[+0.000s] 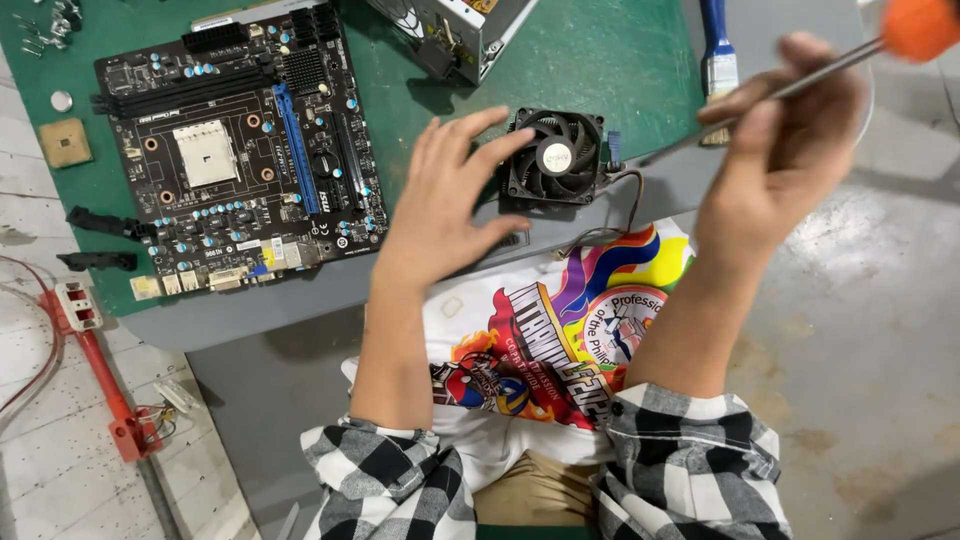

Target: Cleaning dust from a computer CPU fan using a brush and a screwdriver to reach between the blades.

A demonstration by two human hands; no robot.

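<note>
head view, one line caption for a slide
Left hand spread beside a black cooler fan, right hand holding an orange-handled screwdriver, motherboard on green mat.

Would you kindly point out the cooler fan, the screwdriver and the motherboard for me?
cooler fan [556, 156]: head view, on its round centre hub.
screwdriver [800, 85]: head view, on the metal shaft.
motherboard [206, 152]: head view, on the pale square processor socket.

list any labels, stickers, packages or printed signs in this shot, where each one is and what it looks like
Round sticker: on the fan hub of the black cooler fan, by the left hand; pale with a green mark.
Small white label: near the front edge of the black motherboard; thin rectangle.
Shirt print: on the white shirt below the table; multicoloured, with a round emblem.
No packages or screens.
</note>
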